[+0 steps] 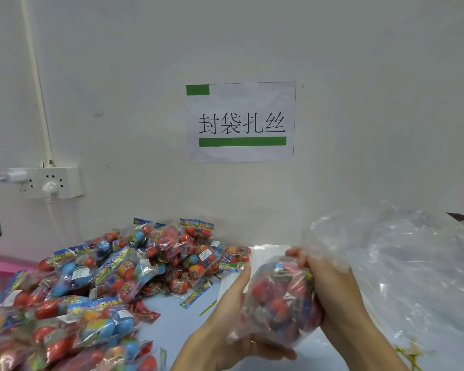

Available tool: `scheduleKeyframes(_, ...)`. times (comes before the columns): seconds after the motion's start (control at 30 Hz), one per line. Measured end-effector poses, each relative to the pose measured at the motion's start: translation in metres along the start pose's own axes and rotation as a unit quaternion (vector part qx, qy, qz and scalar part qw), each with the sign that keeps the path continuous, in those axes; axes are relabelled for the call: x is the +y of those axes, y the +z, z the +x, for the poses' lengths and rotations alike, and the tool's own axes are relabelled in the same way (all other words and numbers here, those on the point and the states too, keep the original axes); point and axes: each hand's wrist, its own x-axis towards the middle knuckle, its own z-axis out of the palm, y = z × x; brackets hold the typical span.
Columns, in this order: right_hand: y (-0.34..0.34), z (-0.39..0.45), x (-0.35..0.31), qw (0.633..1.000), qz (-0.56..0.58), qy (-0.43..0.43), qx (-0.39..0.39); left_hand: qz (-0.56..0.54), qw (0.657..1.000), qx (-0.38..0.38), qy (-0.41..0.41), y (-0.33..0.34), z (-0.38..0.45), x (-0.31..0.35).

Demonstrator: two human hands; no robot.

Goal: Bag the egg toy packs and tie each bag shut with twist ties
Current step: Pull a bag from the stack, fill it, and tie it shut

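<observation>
A pale wall [359, 76] is seen across the back, above a white tabletop [172, 314]. A white paper sign with black Chinese characters and 2 green bars [241, 121] is fixed to the wall. A wide heap of egg toy packs, clear wrappers holding red, orange and blue plastic eggs [105, 279], is spread over the left half of the tabletop up to the wall. A loose mass of crumpled clear plastic bags [413, 263] is piled at the right side. A stack of flat clear bags [263, 253] is laid against the wall between the heap and the crumpled mass.

Near the lower middle, a clear plastic bag filled with egg toy packs [279, 295] is held above the tabletop between both hands. The left hand [225, 325] is cupped under and beside the bag, with the thumb curled beneath its bottom and the fingers raised along its left side. The right hand [330, 287] is wrapped around the bag's right side and top, fingers curled on the plastic.

A white wall socket block with 2 plugs in it [51, 180] is mounted at the left. A pink plastic edge [0, 266] is visible at the far left. 1 yellow twist tie [208, 307] is lying on the tabletop just left of the left hand.
</observation>
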Motion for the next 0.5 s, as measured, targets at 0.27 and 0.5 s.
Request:
scheduleKeyframes(0.27, -0.01, 0.013, 0.001, 0.973, 0.154, 0.097, 0.143, 0.185, 0.979, 0.07, 0.043, -0.001, 0.005, -0.021)
scheduleKeyframes(0.5, -0.007, 0.009, 0.008, 0.967, 0.127, 0.128, 0.183, 0.172, 0.97, -0.042, 0.166, 0.012, -0.002, -0.025)
